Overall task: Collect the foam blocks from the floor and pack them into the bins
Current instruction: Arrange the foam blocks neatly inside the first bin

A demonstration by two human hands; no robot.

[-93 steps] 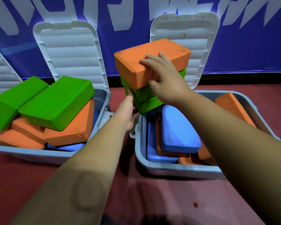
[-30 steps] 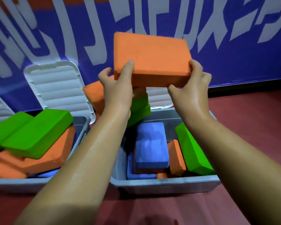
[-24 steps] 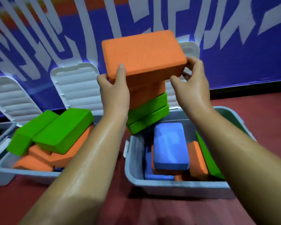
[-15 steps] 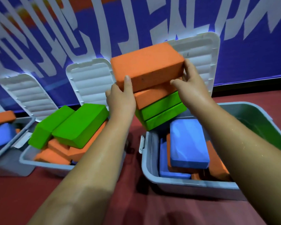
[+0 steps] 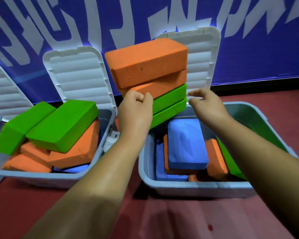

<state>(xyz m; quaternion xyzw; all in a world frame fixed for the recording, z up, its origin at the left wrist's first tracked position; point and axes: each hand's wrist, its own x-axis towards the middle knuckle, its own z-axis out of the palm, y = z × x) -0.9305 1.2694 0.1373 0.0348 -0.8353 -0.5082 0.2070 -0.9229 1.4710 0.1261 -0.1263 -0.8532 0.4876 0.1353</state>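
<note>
Okay, both my hands are up at the stack in the right bin [image 5: 188, 188], back-left corner. The top orange block [image 5: 145, 61] lies skewed on a second orange block [image 5: 164, 84], with an upper green block [image 5: 170, 98] and a lower green block [image 5: 169, 112] under that. The whole stack is tilted and stands in front of the bin's raised white lid [image 5: 202, 54]. My left hand [image 5: 135, 111] sits in front of the stack's near end, grip curled into a fist with nothing in it that I can see; whether the knuckles touch the foam, I can't tell. My right hand [image 5: 208, 107] is just beside the green blocks' right end, grip spread, fingers relaxed, holding nothing. Down inside the same bin, a blue block [image 5: 186, 144] lies flat on top of others, an orange block on edge [image 5: 216, 157] beside it, and a third green block [image 5: 231, 163] against the right wall. The left bin [image 5: 41, 177] is heaped, two green blocks [image 5: 62, 125] over orange blocks [image 5: 76, 150], with the left lid [image 5: 76, 75] up. Red floor [image 5: 41, 213] beneath, blue banner [image 5: 257, 40] behind.
</note>
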